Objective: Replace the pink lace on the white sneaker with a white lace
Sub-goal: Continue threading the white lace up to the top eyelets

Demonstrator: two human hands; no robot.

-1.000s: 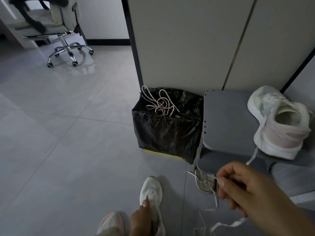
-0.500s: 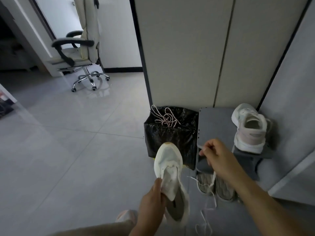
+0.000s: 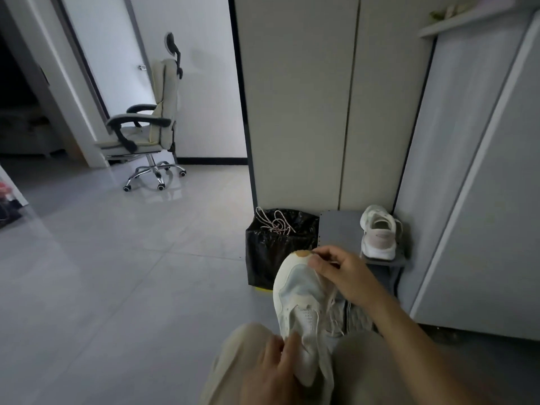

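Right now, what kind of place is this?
Likely a home entryway or hallway: a low shoe rack holding a sneaker, tall cabinet doors behind it, and a swivel chair on tiled floor.

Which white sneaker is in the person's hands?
The nearer sneaker, held at its heel end by the left hand; the pink-heeled sneaker sits on the grey rack.

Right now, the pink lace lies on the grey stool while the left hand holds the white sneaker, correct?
No. The head view shows the pink lace on the black bin bag, not the grey stool. The left hand does hold the white sneaker.
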